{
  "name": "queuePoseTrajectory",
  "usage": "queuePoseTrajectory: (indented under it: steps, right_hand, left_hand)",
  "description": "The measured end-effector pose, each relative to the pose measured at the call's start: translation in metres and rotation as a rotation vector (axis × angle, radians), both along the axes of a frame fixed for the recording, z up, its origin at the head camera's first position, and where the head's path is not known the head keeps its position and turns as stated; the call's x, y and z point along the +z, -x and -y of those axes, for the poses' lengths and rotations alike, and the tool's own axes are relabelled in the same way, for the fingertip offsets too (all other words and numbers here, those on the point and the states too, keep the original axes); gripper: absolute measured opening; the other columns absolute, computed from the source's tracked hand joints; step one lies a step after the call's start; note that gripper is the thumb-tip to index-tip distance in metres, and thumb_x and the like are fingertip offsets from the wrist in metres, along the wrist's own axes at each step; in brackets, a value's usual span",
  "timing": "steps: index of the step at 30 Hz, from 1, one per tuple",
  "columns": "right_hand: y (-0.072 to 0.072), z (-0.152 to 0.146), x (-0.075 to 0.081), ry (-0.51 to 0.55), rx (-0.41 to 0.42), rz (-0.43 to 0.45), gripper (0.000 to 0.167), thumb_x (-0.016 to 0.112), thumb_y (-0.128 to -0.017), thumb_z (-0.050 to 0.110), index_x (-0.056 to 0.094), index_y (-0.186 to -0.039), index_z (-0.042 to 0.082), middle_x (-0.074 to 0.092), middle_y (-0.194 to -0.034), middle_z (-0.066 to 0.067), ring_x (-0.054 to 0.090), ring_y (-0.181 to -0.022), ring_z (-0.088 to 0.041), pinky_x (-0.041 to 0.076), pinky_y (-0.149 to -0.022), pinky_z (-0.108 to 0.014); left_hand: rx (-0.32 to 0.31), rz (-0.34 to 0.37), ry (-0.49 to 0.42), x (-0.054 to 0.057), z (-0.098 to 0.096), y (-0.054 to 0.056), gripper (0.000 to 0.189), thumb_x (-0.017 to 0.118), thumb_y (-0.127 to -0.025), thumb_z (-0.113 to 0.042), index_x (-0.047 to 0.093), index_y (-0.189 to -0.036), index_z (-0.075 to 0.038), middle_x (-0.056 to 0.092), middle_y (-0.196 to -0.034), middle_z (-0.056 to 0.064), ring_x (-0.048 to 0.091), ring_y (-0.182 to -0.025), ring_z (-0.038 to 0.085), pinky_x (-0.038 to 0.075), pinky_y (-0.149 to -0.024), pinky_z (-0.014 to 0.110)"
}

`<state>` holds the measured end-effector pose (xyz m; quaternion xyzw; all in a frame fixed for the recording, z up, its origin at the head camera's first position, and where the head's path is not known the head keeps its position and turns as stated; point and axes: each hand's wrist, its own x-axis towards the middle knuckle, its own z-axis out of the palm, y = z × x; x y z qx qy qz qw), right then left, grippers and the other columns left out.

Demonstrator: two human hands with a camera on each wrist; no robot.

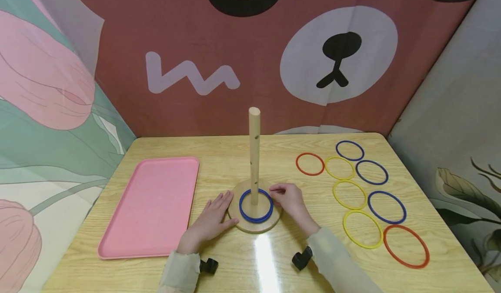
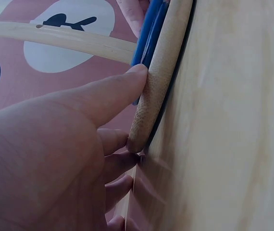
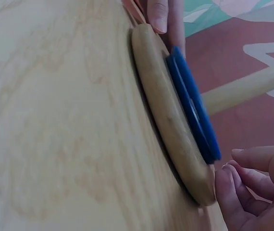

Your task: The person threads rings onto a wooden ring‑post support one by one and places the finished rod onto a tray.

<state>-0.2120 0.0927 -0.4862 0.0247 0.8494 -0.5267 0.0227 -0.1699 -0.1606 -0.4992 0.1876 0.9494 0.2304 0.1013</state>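
Observation:
A round wooden base [image 1: 254, 228] carries an upright wooden post [image 1: 254, 149]. Two blue rings [image 1: 256, 220] lie stacked around the foot of the post, on the base. My left hand [image 1: 210, 220] is at the base's left side with fingers extended; in the left wrist view its thumb [image 2: 120, 89] touches the base's rim near the rings. On the other side is my right hand [image 1: 291, 201], its fingers loosely bent. Seen from the right wrist, its fingertips [image 3: 228, 180] are beside the base's edge, a small gap from the rings, holding nothing.
A pink tray [image 1: 150, 206] lies at the left. Several loose rings lie flat on the right: red rings [image 1: 407, 264], yellow rings [image 1: 364, 246] and blue rings [image 1: 385, 220]. A printed cloth [image 1: 195, 114] hangs behind the table.

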Motion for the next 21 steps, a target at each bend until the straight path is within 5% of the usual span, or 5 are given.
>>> queuePoseTrajectory:
  steps: [8, 15, 21]
  right_hand:
    - [0.014, -0.025, 0.006, 0.001, -0.046, -0.025, 0.017, 0.070, -0.086, 0.006, 0.073, -0.100, -0.003, 0.073, -0.090, -0.017, 0.066, -0.069, -0.011, 0.060, -0.060, -0.026]
    - [0.030, -0.055, 0.012, -0.009, -0.085, -0.015, 0.025, 0.067, -0.091, 0.011, 0.069, -0.112, -0.003, 0.072, -0.104, -0.020, 0.071, -0.089, -0.026, 0.061, -0.067, -0.027]
    - [0.053, -0.091, 0.015, -0.068, -0.146, -0.048, 0.027, 0.065, -0.092, 0.013, 0.068, -0.114, -0.004, 0.071, -0.106, -0.022, 0.073, -0.081, -0.025, 0.061, -0.067, -0.030]
  left_hand:
    - [0.004, 0.006, -0.001, 0.001, 0.001, 0.000, 0.080, 0.055, -0.095, -0.049, 0.020, -0.155, -0.009, 0.019, -0.162, 0.010, 0.016, -0.150, 0.033, 0.011, -0.122, 0.057]
    - [0.002, 0.014, -0.005, 0.003, 0.000, -0.001, 0.080, 0.055, -0.095, -0.049, 0.021, -0.155, -0.008, 0.019, -0.162, 0.010, 0.016, -0.150, 0.034, 0.010, -0.122, 0.057]
    - [0.001, 0.008, 0.001, 0.002, -0.001, -0.001, 0.080, 0.054, -0.094, -0.050, 0.021, -0.155, -0.009, 0.019, -0.162, 0.010, 0.016, -0.150, 0.033, 0.011, -0.122, 0.057]
